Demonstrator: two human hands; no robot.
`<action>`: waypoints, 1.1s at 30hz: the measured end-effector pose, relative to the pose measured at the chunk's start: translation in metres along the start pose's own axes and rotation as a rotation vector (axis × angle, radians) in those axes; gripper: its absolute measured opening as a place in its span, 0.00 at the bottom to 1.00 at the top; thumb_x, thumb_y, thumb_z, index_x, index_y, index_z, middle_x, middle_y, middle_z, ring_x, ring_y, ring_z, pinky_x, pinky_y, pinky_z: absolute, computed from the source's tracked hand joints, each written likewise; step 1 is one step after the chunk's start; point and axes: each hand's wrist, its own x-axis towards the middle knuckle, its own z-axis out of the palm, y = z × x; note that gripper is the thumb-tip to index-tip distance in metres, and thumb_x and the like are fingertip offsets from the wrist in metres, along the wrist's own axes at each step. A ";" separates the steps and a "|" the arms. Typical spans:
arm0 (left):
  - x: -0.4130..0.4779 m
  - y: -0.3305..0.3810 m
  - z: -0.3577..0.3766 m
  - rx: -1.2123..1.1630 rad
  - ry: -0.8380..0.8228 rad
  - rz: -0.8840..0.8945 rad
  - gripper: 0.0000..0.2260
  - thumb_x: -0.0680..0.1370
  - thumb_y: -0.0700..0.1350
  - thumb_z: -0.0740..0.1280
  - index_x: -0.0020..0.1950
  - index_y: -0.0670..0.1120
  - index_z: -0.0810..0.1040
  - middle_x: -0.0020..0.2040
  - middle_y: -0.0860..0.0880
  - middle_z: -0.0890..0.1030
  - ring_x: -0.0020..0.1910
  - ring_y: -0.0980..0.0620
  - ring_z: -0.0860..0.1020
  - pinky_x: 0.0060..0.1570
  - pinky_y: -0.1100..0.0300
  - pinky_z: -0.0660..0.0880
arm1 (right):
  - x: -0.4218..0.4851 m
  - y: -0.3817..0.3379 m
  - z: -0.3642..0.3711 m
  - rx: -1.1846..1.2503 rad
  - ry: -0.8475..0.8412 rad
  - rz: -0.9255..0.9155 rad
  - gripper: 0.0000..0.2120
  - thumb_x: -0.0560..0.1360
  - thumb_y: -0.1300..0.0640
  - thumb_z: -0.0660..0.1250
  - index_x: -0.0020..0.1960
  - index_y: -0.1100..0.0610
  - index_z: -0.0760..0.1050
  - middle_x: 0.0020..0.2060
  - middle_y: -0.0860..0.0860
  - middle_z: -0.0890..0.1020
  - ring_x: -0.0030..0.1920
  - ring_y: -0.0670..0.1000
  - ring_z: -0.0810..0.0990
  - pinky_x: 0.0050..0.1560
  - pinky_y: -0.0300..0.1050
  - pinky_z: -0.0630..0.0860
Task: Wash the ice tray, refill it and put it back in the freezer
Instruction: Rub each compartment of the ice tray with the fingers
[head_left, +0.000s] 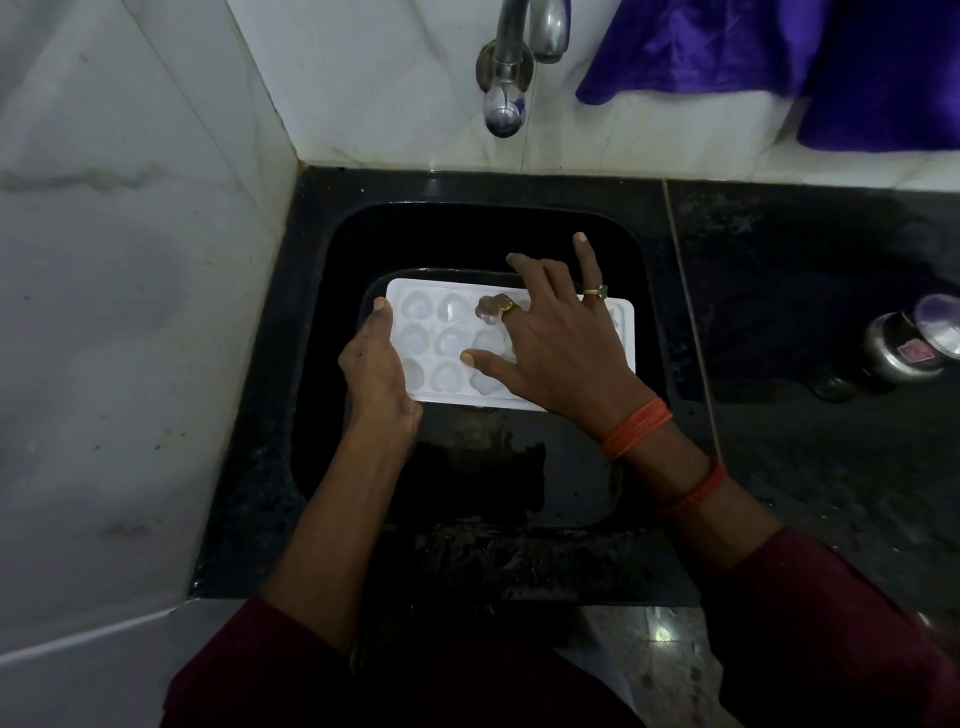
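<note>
Tray over the sink, my left hand clamped on its edge, right hand spread wide, fingertips in the cells. Best scrub every hollow, tray held level.

— What colour is the tray?
— White, with a pattern of heart cells. The sink around it is black.
— And the wall at nine o'clock?
— White marble with grey veins. At one o'clock there's a purple cloth, at twelve a silver tap.
— Anything orange?
— Threads at four o'clock. The ring is gold with a green stone, and the sleeves are maroon.
</note>
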 end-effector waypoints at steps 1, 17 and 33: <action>0.000 0.000 0.000 0.001 0.003 0.000 0.12 0.83 0.52 0.67 0.53 0.45 0.83 0.49 0.44 0.87 0.45 0.43 0.86 0.31 0.54 0.82 | 0.000 0.000 -0.001 0.000 0.002 0.001 0.30 0.75 0.30 0.56 0.59 0.50 0.83 0.69 0.59 0.74 0.69 0.60 0.71 0.77 0.67 0.48; -0.005 -0.002 0.001 0.013 0.027 -0.002 0.12 0.83 0.52 0.67 0.56 0.44 0.83 0.52 0.43 0.87 0.47 0.42 0.87 0.32 0.54 0.82 | -0.005 0.002 -0.004 -0.034 -0.051 0.082 0.36 0.72 0.23 0.53 0.61 0.47 0.81 0.63 0.58 0.77 0.61 0.60 0.76 0.76 0.66 0.43; -0.003 -0.006 0.007 -0.015 0.000 -0.002 0.12 0.83 0.52 0.66 0.53 0.45 0.83 0.50 0.44 0.87 0.43 0.44 0.87 0.31 0.54 0.82 | -0.005 0.010 -0.004 0.018 -0.007 0.062 0.30 0.71 0.25 0.59 0.53 0.48 0.85 0.62 0.58 0.78 0.61 0.60 0.77 0.76 0.66 0.46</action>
